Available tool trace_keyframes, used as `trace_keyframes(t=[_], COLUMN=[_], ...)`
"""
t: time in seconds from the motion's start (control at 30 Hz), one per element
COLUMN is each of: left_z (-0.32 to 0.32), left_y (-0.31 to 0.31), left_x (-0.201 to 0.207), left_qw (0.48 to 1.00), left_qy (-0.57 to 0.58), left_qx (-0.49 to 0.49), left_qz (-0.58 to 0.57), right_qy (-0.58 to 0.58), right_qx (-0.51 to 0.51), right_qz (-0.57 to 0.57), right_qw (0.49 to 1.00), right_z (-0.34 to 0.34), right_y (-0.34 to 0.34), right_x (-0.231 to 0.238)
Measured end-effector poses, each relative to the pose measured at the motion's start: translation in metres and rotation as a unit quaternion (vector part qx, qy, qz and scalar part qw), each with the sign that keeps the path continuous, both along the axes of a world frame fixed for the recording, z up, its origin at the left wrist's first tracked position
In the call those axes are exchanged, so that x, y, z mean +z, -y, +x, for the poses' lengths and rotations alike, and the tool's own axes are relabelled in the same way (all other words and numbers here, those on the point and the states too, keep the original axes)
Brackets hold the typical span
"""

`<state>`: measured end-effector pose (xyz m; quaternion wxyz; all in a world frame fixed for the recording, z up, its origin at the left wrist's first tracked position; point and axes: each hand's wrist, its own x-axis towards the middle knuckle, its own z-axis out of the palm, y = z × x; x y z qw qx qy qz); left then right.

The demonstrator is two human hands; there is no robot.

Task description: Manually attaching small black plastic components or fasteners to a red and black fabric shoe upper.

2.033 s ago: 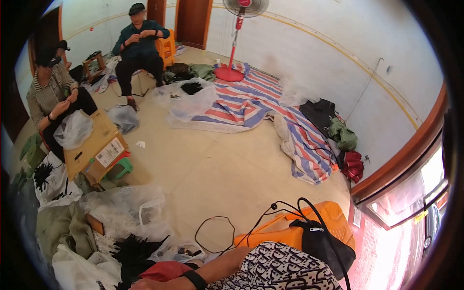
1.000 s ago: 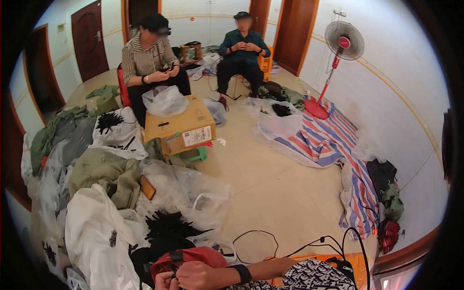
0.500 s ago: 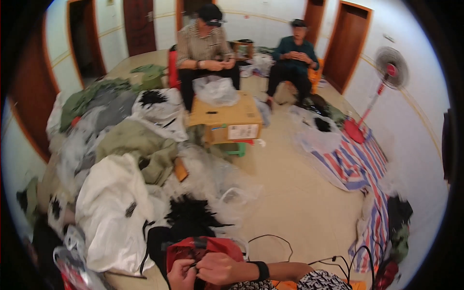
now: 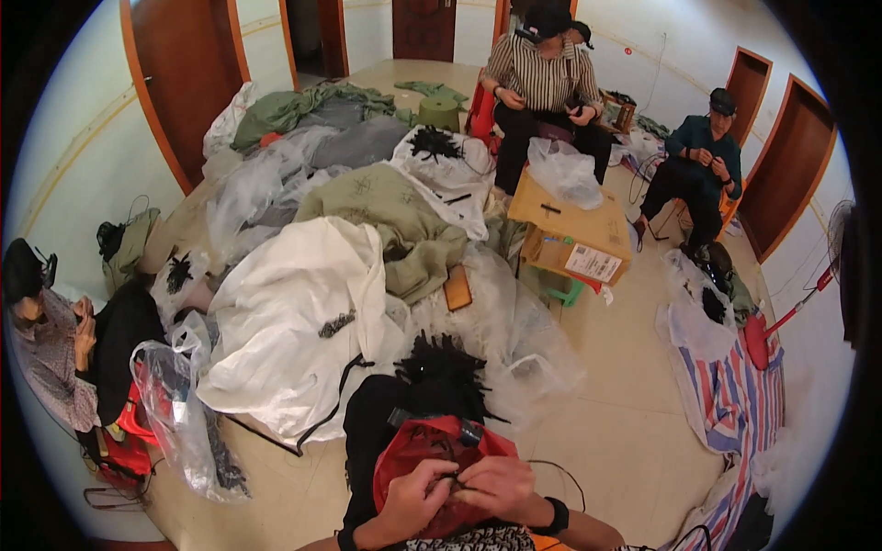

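Note:
My left hand (image 4: 412, 500) and my right hand (image 4: 499, 486) meet over a red bag (image 4: 418, 443) on my lap. The fingers of both are closed in a pinch, tips almost touching. Something small and dark shows between them, too small to name. Just beyond the red bag lies a bunch of thin black strips (image 4: 441, 367), spread out on black cloth (image 4: 367, 413). Dark bands circle both wrists.
A white sack (image 4: 294, 312), olive cloth (image 4: 381, 207) and clear plastic lie heaped ahead. Beyond them, a cardboard box (image 4: 551, 216) rests on a green stool. Seated people work left, ahead and right. A striped sheet (image 4: 726, 386) and red-based fan (image 4: 756, 342) stand right.
My view has swung left, bringing a seated person at the left edge into sight. My hands still pinch over the red bag. The striped-shirted person's hands have moved apart.

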<state>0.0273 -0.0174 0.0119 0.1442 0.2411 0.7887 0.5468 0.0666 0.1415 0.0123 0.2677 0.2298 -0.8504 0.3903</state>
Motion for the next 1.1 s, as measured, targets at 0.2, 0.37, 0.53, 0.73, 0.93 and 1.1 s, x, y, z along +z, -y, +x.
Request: trace_keyframes(t=[0.2,0.37,0.53,0.73,0.93,1.1], left_z=[-0.010,-0.014,-0.009,-0.006,-0.009,-0.012], left_y=[0.001,-0.005,-0.004,-0.009,-0.012,-0.012], left_x=[0.022,0.019,0.017,0.019,0.021,0.024], left_qw=[0.991,0.950,0.943,0.939,0.932,0.920], left_qy=[0.123,0.272,0.304,0.319,0.339,0.371], left_qx=[-0.018,-0.042,-0.032,-0.029,-0.034,-0.029], left_qz=[0.045,0.144,0.133,0.126,0.121,0.122], right_qy=[0.097,0.290,0.354,0.361,0.348,0.343], right_qx=[0.051,0.023,0.084,0.123,0.181,0.192], right_qz=[-0.124,-0.413,-0.605,-0.679,-0.750,-0.773], right_qw=[0.986,0.863,0.708,0.628,0.532,0.497], right_z=[-0.015,-0.011,-0.008,-0.003,-0.004,-0.005], right_y=[-0.012,-0.010,-0.007,-0.008,-0.004,0.001], right_x=[0.017,-0.004,-0.009,-0.025,-0.039,-0.043])
